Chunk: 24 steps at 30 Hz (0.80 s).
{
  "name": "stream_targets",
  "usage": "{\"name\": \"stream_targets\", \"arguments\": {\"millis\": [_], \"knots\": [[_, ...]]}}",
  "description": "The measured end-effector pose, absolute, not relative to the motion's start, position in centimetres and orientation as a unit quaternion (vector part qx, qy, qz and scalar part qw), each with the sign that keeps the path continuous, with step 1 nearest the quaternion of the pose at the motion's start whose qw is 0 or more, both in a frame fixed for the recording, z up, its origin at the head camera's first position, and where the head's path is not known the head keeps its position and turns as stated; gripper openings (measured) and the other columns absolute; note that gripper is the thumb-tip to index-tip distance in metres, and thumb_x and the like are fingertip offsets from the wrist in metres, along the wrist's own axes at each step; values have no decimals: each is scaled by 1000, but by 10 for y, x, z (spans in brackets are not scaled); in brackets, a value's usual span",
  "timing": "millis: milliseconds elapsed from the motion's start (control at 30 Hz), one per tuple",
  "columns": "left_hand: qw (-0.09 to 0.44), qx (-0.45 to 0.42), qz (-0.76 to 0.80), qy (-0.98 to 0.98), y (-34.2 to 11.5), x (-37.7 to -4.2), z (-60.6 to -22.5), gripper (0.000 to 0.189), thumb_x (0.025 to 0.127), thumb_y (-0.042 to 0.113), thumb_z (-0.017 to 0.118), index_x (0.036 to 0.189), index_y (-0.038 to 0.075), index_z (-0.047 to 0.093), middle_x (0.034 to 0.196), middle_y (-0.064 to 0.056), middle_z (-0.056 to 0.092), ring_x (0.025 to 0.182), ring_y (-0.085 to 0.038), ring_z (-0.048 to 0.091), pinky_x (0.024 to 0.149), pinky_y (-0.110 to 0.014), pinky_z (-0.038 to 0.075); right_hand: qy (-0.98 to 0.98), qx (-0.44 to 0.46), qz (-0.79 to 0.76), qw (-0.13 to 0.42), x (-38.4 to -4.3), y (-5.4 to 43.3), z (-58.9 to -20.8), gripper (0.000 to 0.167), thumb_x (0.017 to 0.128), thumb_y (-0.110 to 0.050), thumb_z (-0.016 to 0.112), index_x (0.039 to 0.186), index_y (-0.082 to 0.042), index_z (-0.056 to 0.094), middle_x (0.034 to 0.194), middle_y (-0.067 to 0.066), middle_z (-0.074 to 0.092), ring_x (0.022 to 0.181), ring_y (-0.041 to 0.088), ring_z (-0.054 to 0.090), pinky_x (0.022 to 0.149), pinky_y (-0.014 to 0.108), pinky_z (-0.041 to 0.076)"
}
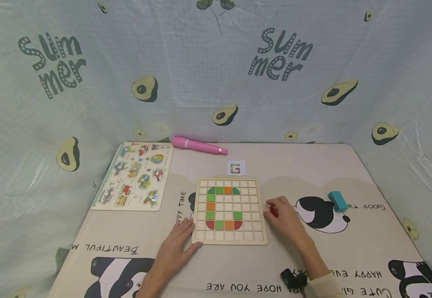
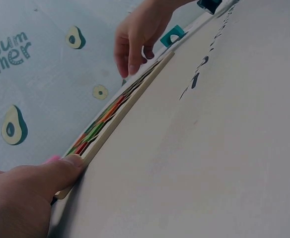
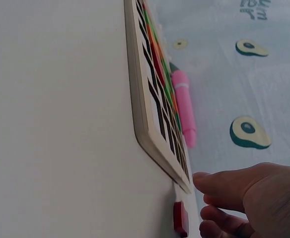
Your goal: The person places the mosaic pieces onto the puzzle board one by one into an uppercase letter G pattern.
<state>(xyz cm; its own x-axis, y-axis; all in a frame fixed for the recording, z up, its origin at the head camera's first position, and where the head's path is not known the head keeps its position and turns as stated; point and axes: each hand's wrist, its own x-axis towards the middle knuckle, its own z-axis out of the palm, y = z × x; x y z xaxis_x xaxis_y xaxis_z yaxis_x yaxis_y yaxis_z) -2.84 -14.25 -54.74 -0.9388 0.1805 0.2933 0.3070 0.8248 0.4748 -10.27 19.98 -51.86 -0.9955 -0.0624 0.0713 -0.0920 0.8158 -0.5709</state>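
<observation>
A square wooden grid board [image 1: 250,236] holds green, orange and red tiles laid in a shape like a C or an unfinished-looking G. My left hand [image 1: 174,247] touches the board's near-left corner, fingers fairly straight along the left side and thumb at the near edge. The left wrist view shows that thumb [image 2: 68,168] against the board's rim. Right of the board, my right hand [image 1: 286,218] hovers over a small red tile [image 3: 181,219]. In the right wrist view its loosely bent fingers [image 3: 224,186] stand apart from the tile.
Behind the board lies a small pattern card [image 1: 236,168] with a coloured G. A pink pen-like stick [image 1: 200,146] and a picture puzzle board [image 1: 135,176] are at the back left. A teal block [image 1: 337,201] stands to the right, with a dark object [image 1: 293,279] near the right forearm.
</observation>
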Motion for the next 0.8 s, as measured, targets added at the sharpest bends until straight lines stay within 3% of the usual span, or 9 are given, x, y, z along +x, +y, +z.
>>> {"name": "stream_targets", "arguments": {"millis": [467, 567, 800], "knots": [[114, -125, -272, -947, -142, -29, -546, 62, 80, 39, 82, 132, 9, 66, 143, -3, 61, 140, -21, 51, 125, -33, 30, -958, 42, 285, 6, -101, 212, -516, 34, 87, -12, 77, 116, 4, 70, 103, 16, 60, 84, 20, 56, 69, 28, 56], [108, -121, -275, -948, -142, -28, -545, 62, 81, 40, 81, 132, 10, 66, 144, -2, 61, 140, -21, 51, 126, -32, 29, -957, 42, 286, 0, -101, 212, -516, 32, 88, -12, 77, 115, 3, 69, 102, 15, 60, 84, 21, 56, 69, 30, 56], [95, -113, -280, -949, -141, -28, -543, 62, 81, 41, 81, 134, 11, 64, 146, -2, 59, 142, -21, 49, 126, -33, 29, -955, 52, 292, 9, -103, 214, -518, 23, 88, -9, 76, 107, -3, 66, 88, 8, 60, 76, 16, 52, 60, 21, 48]]}}
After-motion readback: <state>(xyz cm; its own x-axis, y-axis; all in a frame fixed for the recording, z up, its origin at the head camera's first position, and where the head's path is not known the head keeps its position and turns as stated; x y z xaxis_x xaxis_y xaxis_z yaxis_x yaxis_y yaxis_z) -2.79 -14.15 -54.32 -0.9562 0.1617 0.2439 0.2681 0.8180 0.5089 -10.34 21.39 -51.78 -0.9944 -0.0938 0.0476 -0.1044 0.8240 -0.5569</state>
